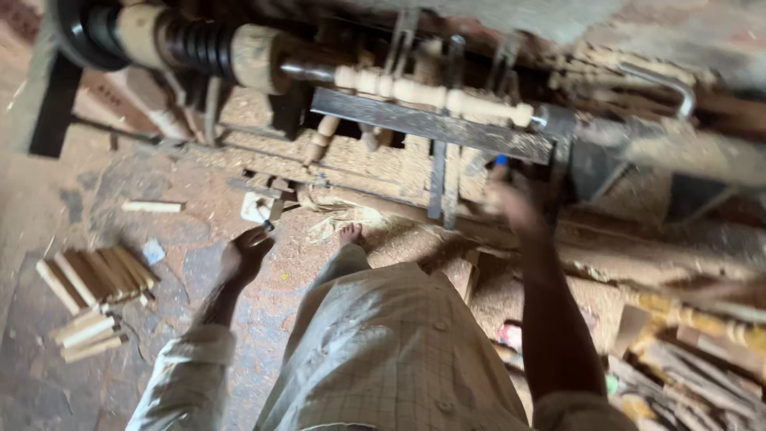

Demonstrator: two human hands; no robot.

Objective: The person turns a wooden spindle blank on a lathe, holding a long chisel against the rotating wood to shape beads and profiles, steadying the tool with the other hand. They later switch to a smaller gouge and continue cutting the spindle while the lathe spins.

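Head view looks down on a wood lathe; a pale turned spindle [435,94] sits clamped between its centres, above the flat tool rest [431,125]; the right hand [511,203], blurred, reaches toward the rest, grip unclear; the left hand [246,254] hangs loosely curled, pinching something small, beside stacked wood strips [96,279] on the floor.

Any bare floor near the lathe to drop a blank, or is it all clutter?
Free: the dusty floor patch between the wood strip stack and the left hand. Crowded: under the lathe tool rest, packed with shavings, and the lower right by the right hand, piled with turned spindles.
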